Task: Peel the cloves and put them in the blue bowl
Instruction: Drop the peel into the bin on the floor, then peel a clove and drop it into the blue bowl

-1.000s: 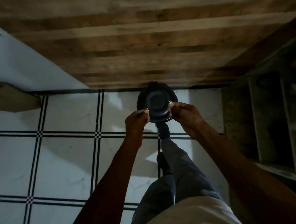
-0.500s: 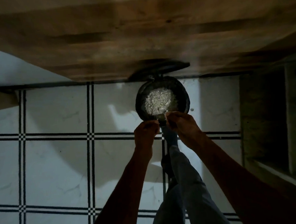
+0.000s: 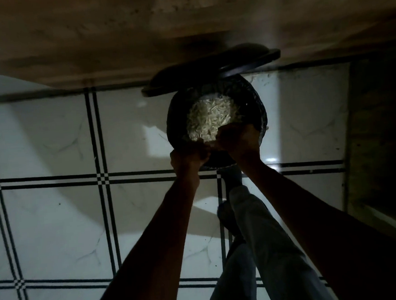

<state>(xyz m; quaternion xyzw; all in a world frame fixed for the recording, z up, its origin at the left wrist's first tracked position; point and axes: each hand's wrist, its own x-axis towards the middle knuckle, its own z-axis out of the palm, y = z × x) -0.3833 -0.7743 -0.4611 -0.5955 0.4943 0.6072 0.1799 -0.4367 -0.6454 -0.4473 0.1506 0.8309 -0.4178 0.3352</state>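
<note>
A black round pedal bin point(image 3: 175, 118) stands on the tiled floor, its lid point(image 3: 210, 69) swung up. Inside lies a pale heap of garlic peels point(image 3: 210, 118). My left hand point(image 3: 189, 154) and my right hand point(image 3: 237, 140) hover over the bin's near rim with their fingertips meeting. Both have curled fingers and pinch a small clove between them, which is barely visible in the dark. The blue bowl is out of view.
My foot point(image 3: 234, 179) presses the bin's pedal, and my trouser leg point(image 3: 257, 239) runs down from it. A wooden cabinet front point(image 3: 183, 22) rises just behind the bin. A dark shelf unit point(image 3: 379, 137) stands at the right. White floor tiles point(image 3: 50, 136) spread to the left.
The bin's lid has swung up and the peels now show. My hands have come together over the near rim, and the view has moved closer.
</note>
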